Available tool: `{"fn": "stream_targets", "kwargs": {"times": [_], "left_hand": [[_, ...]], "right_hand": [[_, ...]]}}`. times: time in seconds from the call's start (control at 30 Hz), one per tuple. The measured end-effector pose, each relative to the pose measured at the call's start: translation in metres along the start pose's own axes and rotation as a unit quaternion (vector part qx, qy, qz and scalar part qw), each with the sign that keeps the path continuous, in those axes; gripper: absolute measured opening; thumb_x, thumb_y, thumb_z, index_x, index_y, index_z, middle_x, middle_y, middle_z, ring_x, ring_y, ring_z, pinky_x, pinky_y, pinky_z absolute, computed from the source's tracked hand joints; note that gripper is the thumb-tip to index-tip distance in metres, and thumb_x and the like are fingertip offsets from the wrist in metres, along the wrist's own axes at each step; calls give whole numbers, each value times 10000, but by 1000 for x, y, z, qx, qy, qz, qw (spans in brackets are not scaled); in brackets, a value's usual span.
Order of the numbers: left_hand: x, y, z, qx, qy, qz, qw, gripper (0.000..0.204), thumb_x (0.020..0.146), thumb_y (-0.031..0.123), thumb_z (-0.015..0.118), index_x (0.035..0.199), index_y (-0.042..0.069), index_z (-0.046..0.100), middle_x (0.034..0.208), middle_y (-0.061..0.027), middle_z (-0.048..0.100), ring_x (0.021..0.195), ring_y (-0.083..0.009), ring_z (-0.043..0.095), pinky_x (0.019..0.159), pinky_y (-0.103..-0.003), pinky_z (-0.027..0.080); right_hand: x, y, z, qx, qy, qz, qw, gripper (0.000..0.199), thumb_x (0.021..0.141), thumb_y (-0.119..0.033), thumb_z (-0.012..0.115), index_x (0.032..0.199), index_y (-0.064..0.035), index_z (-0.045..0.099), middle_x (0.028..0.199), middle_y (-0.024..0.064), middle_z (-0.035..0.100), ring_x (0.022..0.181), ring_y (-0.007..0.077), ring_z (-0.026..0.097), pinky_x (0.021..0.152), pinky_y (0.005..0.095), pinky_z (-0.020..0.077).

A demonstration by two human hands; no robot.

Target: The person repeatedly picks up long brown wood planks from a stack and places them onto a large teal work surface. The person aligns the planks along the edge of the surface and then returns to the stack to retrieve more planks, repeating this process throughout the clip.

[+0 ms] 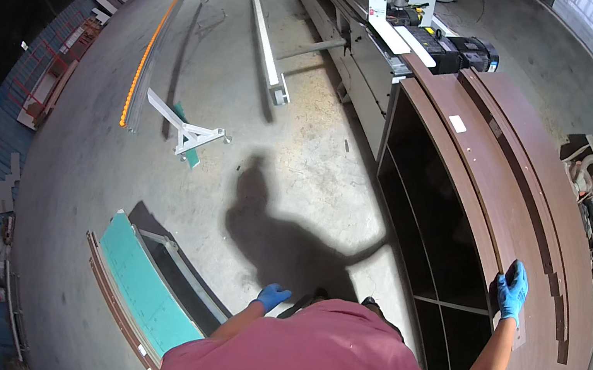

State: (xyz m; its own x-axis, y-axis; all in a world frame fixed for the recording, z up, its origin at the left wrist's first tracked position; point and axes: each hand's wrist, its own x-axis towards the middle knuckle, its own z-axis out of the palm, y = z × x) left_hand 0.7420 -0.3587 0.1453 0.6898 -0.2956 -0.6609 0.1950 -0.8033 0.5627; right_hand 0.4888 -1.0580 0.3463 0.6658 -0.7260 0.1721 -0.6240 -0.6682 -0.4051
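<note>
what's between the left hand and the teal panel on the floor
In the head view, only bare concrete floor lies between the left hand and the teal panel, plus the panel's pale frame edge.

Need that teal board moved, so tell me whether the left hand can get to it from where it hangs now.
Probably yes. The left hand hangs free and empty at the person's side, and the teal board lies on the concrete floor just to its left with nothing between them. The person would have to bend down.

Woodworking shop — bare concrete floor [155,185], long panel-processing machine [357,7] with roller supports [188,131] well beyond the gloved fingers; stacked brown laminated boards [540,226] directly under the right fingertips [513,288] — cabinet-making stock.
</note>
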Motion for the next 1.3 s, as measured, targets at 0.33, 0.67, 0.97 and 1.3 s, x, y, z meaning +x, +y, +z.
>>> {"fn": "stream_targets", "kwargs": {"times": [0.33, 0.67, 0.97, 1.3], "left_hand": [[1, 68, 67, -78, 33, 89, 992, 534, 927, 453, 756, 1127, -41, 747, 1076, -168, 768, 995, -228, 701, 888, -398, 551], [-15, 58, 75, -14, -7, 7, 1000, 659, 886, 489, 777, 1274, -39, 708, 1248, -219, 749, 1161, -328, 713, 1003, -429, 548], [-15, 58, 94, 11, -49, -33, 998, 650, 883, 503, 769, 1251, -30, 721, 1225, -209, 758, 1146, -333, 718, 995, -422, 550], [20, 151, 85, 80, -53, 90, 991, 716, 874, 517, 761, 1327, -32, 679, 1331, -234, 703, 1246, -356, 670, 1046, -437, 525]], "right_hand": [[-15, -7, -40, -102, -60, 20, 993, 915, 806, -462, 817, 1531, 0, 503, 1544, 247, 544, 1439, 391, 514, 1209, 474, 407], [86, -111, 20, -50, 38, -92, 994, 757, 839, -479, 747, 1416, -37, 534, 1455, 219, 572, 1356, 398, 539, 1124, 499, 435], [52, -81, 7, -49, 39, -84, 994, 566, 865, -309, 718, 1338, -33, 571, 1268, 201, 655, 1225, 409, 599, 1077, 510, 458], [-4, -20, -20, -46, 12, -50, 998, 679, 850, -305, 761, 1433, -19, 562, 1403, 223, 627, 1317, 423, 569, 1130, 506, 435]]}}
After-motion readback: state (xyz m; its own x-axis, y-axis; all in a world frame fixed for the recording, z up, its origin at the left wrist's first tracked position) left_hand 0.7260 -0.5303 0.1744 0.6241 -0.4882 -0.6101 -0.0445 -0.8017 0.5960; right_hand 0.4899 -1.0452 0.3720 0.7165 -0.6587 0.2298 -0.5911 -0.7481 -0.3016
